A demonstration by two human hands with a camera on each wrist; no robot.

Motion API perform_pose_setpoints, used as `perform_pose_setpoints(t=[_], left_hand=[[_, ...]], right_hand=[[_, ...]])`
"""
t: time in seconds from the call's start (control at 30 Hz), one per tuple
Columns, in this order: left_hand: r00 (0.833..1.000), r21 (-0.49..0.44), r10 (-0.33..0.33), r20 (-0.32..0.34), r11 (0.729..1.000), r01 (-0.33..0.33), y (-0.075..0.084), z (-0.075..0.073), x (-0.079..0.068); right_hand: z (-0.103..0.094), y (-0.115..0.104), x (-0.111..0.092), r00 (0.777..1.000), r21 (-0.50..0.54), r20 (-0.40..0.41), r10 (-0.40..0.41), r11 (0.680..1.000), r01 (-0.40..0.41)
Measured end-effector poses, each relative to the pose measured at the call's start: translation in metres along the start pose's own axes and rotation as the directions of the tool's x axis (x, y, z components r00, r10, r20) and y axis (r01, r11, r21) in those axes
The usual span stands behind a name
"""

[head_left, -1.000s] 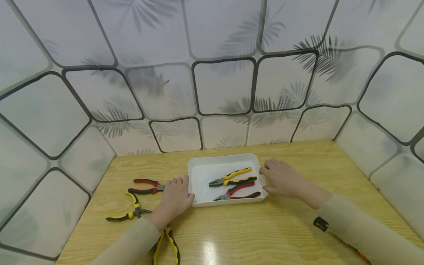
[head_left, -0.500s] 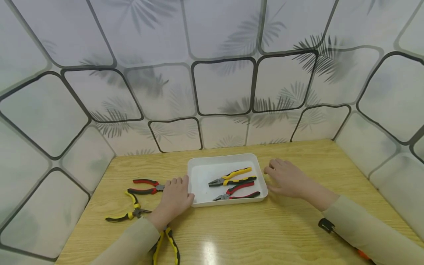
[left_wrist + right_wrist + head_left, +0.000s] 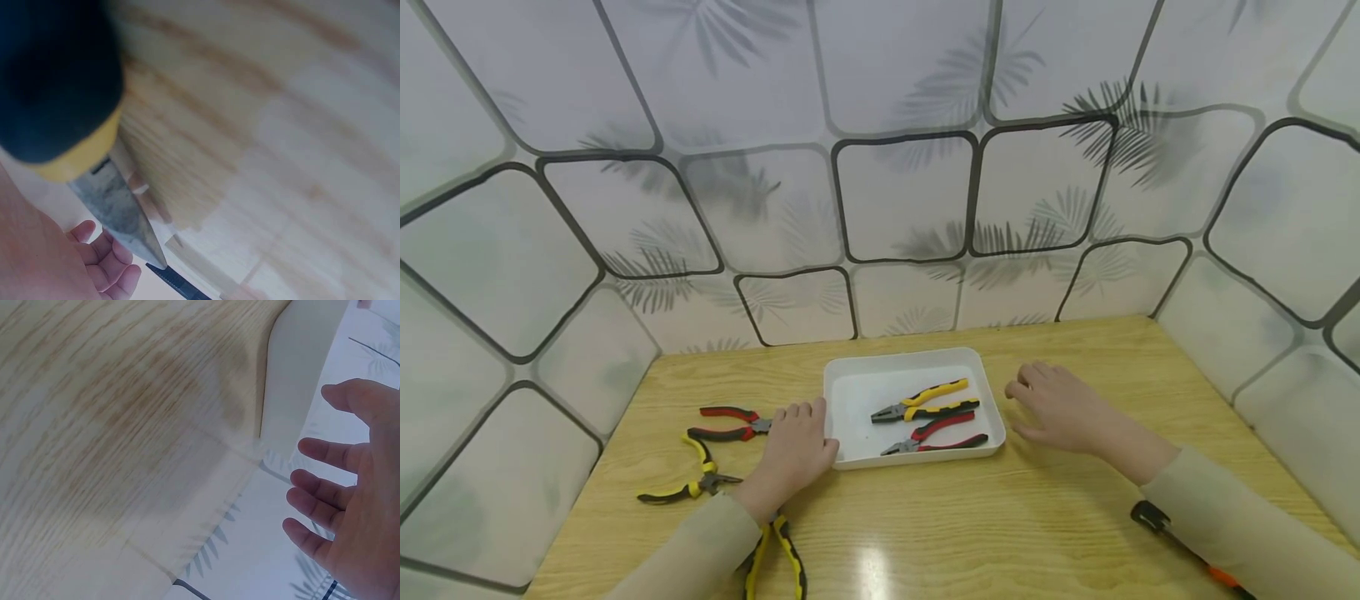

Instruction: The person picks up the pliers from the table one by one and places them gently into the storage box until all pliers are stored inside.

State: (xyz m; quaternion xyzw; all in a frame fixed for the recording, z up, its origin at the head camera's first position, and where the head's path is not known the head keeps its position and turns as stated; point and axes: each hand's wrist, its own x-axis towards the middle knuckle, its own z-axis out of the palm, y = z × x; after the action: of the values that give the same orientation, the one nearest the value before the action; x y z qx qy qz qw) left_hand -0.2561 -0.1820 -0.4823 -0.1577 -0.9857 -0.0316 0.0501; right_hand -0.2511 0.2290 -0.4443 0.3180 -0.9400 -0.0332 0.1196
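A white tray (image 3: 857, 454) holds yellow-and-black pliers (image 3: 943, 410) and red-and-black pliers (image 3: 940, 433). My left hand (image 3: 793, 446) rests at the tray's left end, fingertips right at the rim and thumb near its front corner. Its fingers (image 3: 103, 262) are loosely bent in the left wrist view, beside blurred pliers (image 3: 115, 200) with a tapered metal nose. My right hand (image 3: 1060, 408) hovers off the tray's right end, holding nothing. In the right wrist view its fingers (image 3: 325, 453) are spread and slightly bent.
Left of the tray lie red-and-black pliers (image 3: 726, 423) and splayed yellow-and-black pliers (image 3: 700, 479); more yellow-handled pliers (image 3: 786, 550) lie partly under the left wrist. A black-ended tool with orange (image 3: 1150, 517) lies partly under the right forearm. A patterned wall (image 3: 910, 300) encloses the wooden table (image 3: 940, 533).
My right hand has left the tray's right rim and moved right, uncovering more of the black-ended tool. My left hand and the tray have stayed almost where they were.
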Motion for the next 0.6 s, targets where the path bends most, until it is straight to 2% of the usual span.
perform_pose_setpoints(t=[0.33,0.6], left_hand=[[1.000,-0.007,-0.009,0.014,1.000,0.009,0.001,0.001,0.000],[1.000,0.007,-0.008,0.018,1.000,0.008,0.001,0.003,0.000]], right_hand=[[-0.001,-0.002,-0.009,1.000,0.023,-0.001,0.025,0.999,-0.025],[0.000,-0.003,-0.015,0.997,0.028,0.048,0.053,0.998,-0.054]])
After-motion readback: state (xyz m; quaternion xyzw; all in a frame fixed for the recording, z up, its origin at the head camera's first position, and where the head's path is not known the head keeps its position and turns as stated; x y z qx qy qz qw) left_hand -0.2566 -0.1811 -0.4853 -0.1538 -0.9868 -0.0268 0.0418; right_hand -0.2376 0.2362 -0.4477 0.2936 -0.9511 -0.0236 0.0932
